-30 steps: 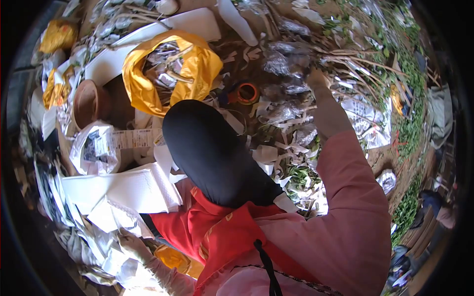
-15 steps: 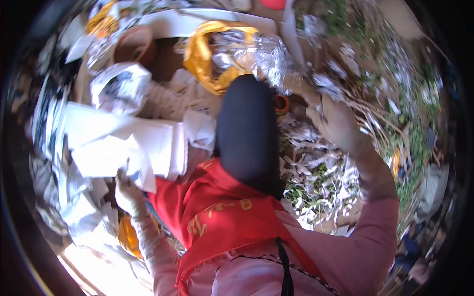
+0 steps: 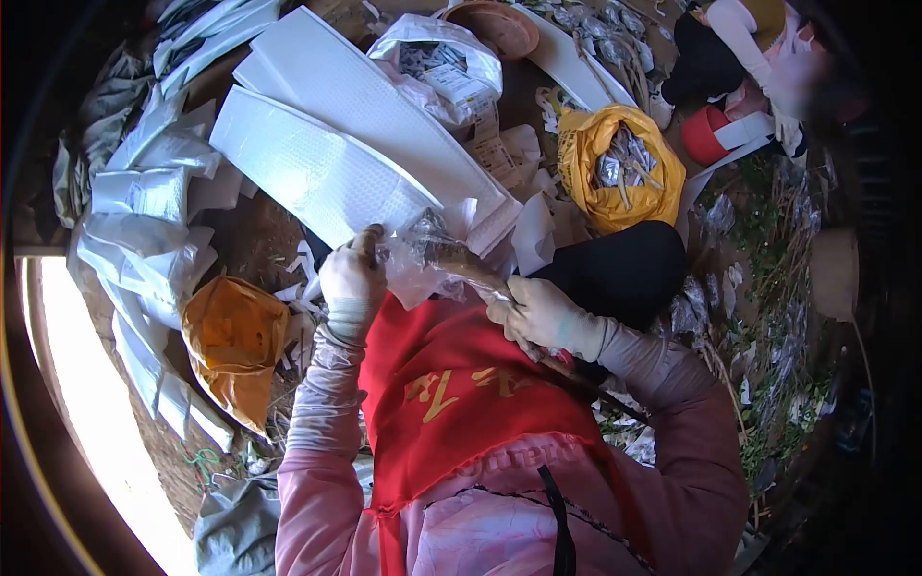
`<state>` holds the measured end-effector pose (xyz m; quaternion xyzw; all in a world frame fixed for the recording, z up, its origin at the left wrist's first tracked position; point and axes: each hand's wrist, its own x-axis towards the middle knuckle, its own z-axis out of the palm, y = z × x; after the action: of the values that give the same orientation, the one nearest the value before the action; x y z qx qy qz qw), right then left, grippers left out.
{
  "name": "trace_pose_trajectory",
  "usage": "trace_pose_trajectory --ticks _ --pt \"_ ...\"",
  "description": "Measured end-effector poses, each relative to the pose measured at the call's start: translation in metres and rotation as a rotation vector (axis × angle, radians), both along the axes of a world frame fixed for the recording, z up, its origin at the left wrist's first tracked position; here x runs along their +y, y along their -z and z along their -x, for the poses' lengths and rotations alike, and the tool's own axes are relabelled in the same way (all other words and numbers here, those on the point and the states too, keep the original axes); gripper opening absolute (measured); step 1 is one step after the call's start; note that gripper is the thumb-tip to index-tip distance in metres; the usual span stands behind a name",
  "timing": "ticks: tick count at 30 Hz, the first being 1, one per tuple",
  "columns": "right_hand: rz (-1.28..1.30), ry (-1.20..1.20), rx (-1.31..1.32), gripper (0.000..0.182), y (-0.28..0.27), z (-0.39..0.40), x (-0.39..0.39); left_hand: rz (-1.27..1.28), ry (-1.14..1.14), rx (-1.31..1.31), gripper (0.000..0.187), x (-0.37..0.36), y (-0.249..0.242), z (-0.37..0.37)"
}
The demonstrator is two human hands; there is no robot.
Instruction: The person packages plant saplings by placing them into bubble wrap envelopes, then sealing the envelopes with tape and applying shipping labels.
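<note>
My gloved right hand [image 3: 543,312] is wrapped round a brown stem bundle [image 3: 471,266] that slants across my lap, its thin end pointing down to the right. Clear plastic film [image 3: 420,254] covers the bundle's upper left end. At that film's left edge is my gloved left hand [image 3: 353,274], its fingers closed on the plastic. White textured sheets [image 3: 317,158] lie just beyond my left hand. A yellow bag [image 3: 624,171] holding silvery wrapped pieces stands past my knee.
A white bag [image 3: 437,72] with labels stands beside a clay bowl [image 3: 499,29]. An orange-yellow bag [image 3: 233,331] lies at the left. Another person [image 3: 744,48] sits at the upper right, near a red roll [image 3: 704,134]. Twigs and leaves [image 3: 768,384] cover the right ground.
The view has swung round. My right hand has come from the far right to my lap and now grips the stem bundle. My left hand is now on clear plastic rather than beside the white sheets.
</note>
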<state>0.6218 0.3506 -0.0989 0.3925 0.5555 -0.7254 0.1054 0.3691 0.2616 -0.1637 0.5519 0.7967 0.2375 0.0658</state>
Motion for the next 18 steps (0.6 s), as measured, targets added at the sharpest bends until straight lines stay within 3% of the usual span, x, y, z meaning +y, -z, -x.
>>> trace_pose_trajectory --ticks 2,4,5,7,9,12,14,16,17,18 --pt "-0.064 -0.021 -0.007 0.011 0.021 0.008 -0.006 0.067 -0.015 0.064 0.035 -0.003 0.014 -0.008" --pt "-0.151 -0.046 -0.066 0.013 0.004 0.026 -0.016 -0.056 -0.079 -0.053 0.033 0.001 0.02 -0.005" --pt "-0.499 -0.256 0.004 0.019 0.04 0.017 -0.023 -0.092 -0.095 -0.059 0.032 0.003 0.02 -0.002" --pt "-0.917 -0.477 0.006 0.026 0.049 0.023 -0.03 -0.157 -0.126 -0.066 0.031 0.008 0.011 0.0" --pt "-1.076 -0.491 -0.14 0.031 0.035 0.032 -0.029 -0.152 -0.057 0.0 0.029 0.004 0.008 -0.006" --pt "-1.019 -0.396 -0.08 0.028 0.036 0.046 -0.02 -0.184 -0.008 0.034 0.033 -0.004 0.01 0.001" --pt "-0.497 -0.19 -0.144 0.026 0.026 0.058 -0.008 -0.192 -0.002 0.034 0.035 -0.011 0.007 0.007" --pt "-0.489 -0.027 0.156 0.024 0.056 0.06 0.0 -0.197 -0.004 0.016 0.038 -0.018 0.007 0.012" --pt "-0.493 -0.09 0.078 0.024 0.056 0.065 -0.001 -0.253 -0.009 -0.004 0.039 -0.014 0.008 0.01" --pt "-0.669 -0.2 -0.01 0.024 0.047 0.079 -0.004 -0.243 0.005 0.042 0.039 -0.009 0.004 0.006"
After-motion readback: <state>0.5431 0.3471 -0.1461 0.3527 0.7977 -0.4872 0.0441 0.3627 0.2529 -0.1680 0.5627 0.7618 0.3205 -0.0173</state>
